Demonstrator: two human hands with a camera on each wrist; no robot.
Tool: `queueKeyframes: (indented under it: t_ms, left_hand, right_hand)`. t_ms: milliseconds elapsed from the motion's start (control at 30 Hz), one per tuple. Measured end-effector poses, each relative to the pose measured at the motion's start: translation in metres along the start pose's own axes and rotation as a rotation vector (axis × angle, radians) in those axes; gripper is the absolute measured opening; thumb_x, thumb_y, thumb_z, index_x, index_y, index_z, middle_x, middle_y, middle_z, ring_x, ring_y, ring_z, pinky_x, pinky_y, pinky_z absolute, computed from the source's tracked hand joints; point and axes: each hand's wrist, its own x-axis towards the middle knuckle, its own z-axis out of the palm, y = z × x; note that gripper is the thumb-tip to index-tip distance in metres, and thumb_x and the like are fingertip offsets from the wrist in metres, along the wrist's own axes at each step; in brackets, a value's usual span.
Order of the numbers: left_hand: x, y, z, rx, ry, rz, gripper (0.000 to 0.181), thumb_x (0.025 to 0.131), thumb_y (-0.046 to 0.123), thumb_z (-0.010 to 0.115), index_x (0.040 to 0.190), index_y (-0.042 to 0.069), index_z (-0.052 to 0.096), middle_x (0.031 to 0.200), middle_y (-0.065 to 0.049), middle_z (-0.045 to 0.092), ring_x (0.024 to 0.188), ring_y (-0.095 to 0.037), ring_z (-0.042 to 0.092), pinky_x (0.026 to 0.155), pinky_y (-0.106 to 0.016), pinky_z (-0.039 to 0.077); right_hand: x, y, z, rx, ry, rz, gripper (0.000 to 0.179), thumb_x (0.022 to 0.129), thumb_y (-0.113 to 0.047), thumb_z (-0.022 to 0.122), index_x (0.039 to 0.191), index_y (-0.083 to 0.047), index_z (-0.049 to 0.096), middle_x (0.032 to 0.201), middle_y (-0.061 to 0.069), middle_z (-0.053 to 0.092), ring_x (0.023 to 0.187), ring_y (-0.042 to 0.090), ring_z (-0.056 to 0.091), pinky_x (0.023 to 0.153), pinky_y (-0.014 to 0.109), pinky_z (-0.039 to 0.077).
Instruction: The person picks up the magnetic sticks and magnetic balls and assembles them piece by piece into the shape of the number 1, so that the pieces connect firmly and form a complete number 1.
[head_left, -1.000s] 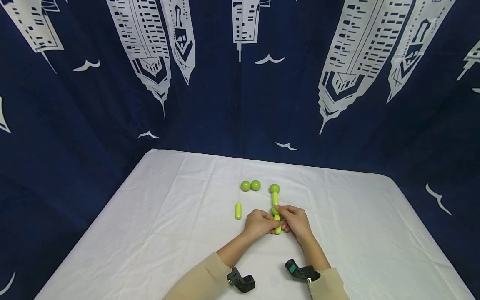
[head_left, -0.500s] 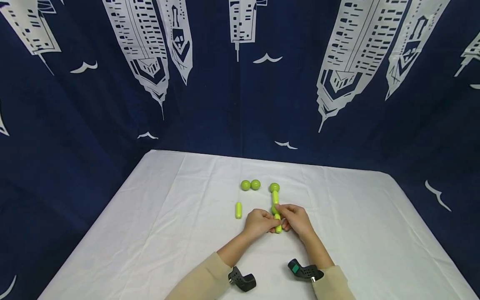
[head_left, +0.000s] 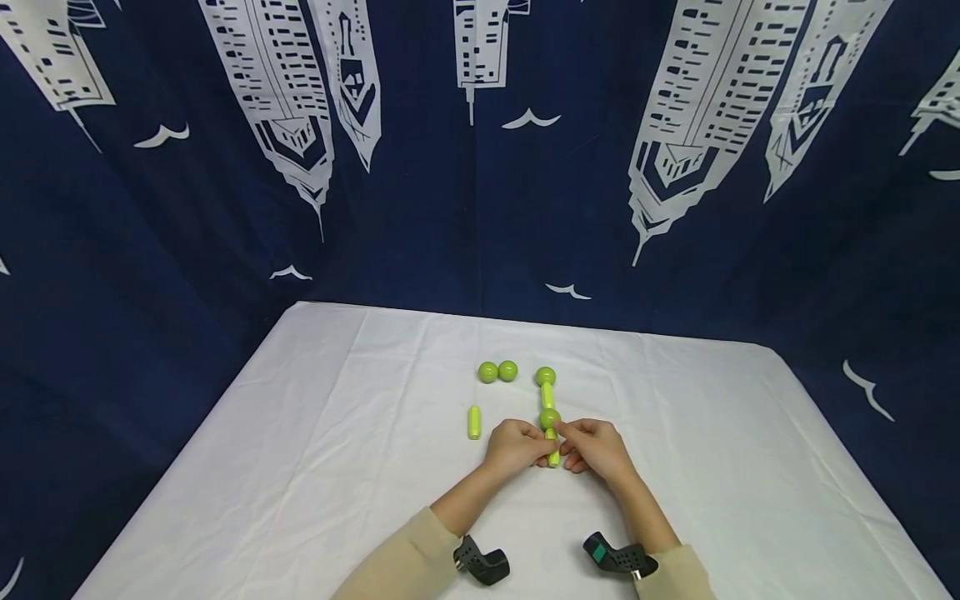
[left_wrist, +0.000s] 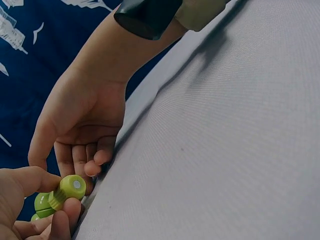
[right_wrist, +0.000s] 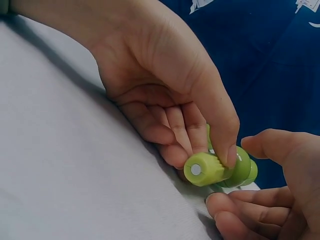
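Thumb and fingers of my left hand [head_left: 513, 444] pinch a short yellow-green toy rod [head_left: 553, 460] with a pale round dot in its end [right_wrist: 196, 169]. The rod lines up with a green ball [head_left: 550, 417], a second rod [head_left: 547, 396] and a far green ball [head_left: 545, 377], forming a straight chain on the white cloth. My right hand [head_left: 598, 447] is just right of the middle ball, thumb and fingers parted around that side, gripping nothing. In the right wrist view, a gap shows between the right thumb [right_wrist: 265, 144] and the ball [right_wrist: 243, 164].
Left of the chain, a loose rod [head_left: 474, 422] lies on the cloth. Behind it, two green balls [head_left: 487, 372] [head_left: 507, 371] sit side by side. The white-covered table [head_left: 337, 467] ends at a dark blue curtain [head_left: 420, 208] with white building prints. Black devices [head_left: 482, 562] are strapped to both wrists.
My right hand has let go of the middle ball and drawn slightly back to the right, uncovering more of it. My left hand keeps its pinch on the near rod.
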Motion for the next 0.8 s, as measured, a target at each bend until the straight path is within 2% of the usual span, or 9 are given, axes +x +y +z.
queueKeyframes:
  t_ms: [267,467,633,800]
  left_hand:
    - [-0.0009,-0.0011,-0.0003,-0.025,-0.003,0.001,0.012,0.076,0.014,0.079,0.074,0.005,0.071,0.053,0.004,0.063,0.049,-0.003,0.058,0.048,-0.015,0.042]
    - [-0.0013,-0.0016,-0.0007,-0.019,-0.014,-0.005,0.014,0.077,0.016,0.079,0.074,0.005,0.071,0.052,0.003,0.062,0.050,-0.003,0.057,0.048,-0.015,0.041]
    - [-0.0014,-0.0017,-0.0023,-0.026,-0.026,0.004,0.014,0.077,0.016,0.079,0.076,0.005,0.071,0.055,0.002,0.064,0.052,-0.004,0.059,0.050,-0.016,0.042]
    - [-0.0006,-0.0039,-0.0042,-0.076,-0.060,0.009,0.015,0.075,0.012,0.079,0.080,0.002,0.070,0.063,-0.002,0.068,0.056,-0.007,0.062,0.054,-0.018,0.048]
  right_hand:
    - [-0.0078,0.0037,0.0051,0.032,-0.002,-0.016,0.032,0.091,-0.026,0.067,0.088,0.005,0.070,0.061,0.006,0.062,0.046,0.014,0.059,0.043,0.025,0.048]
    - [-0.0091,0.0075,0.0075,0.001,0.006,-0.026,0.035,0.093,-0.026,0.065,0.071,0.002,0.067,0.051,0.003,0.056,0.038,0.009,0.050,0.038,0.022,0.042]
    - [-0.0099,0.0073,0.0091,0.001,0.014,-0.036,0.036,0.093,-0.026,0.064,0.069,0.001,0.066,0.051,0.003,0.056,0.039,0.010,0.050,0.039,0.022,0.042]
    - [-0.0097,0.0059,0.0105,0.012,0.015,-0.028,0.034,0.091,-0.026,0.067,0.070,0.000,0.065,0.052,0.003,0.055,0.040,0.011,0.051,0.039,0.023,0.042]
